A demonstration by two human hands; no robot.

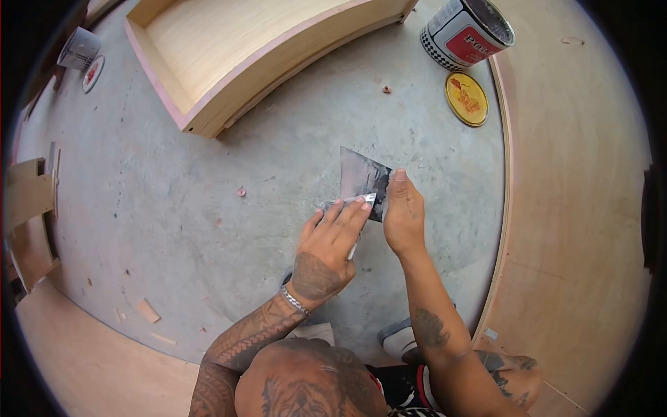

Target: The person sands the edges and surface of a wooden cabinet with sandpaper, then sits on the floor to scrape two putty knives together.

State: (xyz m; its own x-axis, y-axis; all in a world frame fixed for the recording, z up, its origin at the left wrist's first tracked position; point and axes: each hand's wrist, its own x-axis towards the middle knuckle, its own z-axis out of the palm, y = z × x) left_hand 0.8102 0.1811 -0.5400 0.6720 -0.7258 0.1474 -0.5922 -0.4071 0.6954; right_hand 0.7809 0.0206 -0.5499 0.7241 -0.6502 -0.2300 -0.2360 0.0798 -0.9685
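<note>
Near the middle of the head view, my right hand (pixel 405 215) grips a flat metal scraper blade (pixel 361 174) by its dark right edge, thumb along it. My left hand (pixel 330 243), with a chain bracelet (pixel 294 301) at the wrist, lies just left of it. Its fingers are pressed together over a whitish, smeared piece (pixel 370 198) that touches the blade; most of this piece is hidden under the hand. Dark and whitish smears cover part of the blade.
A curved wooden drawer-like frame (pixel 257 76) lies at the top. A large open can (pixel 467 35) and its yellow lid (pixel 467 99) stand upper right, beside a wooden panel (pixel 570 208). Another can (pixel 79 48) is upper left. Wood pieces (pixel 31 194) lie far left.
</note>
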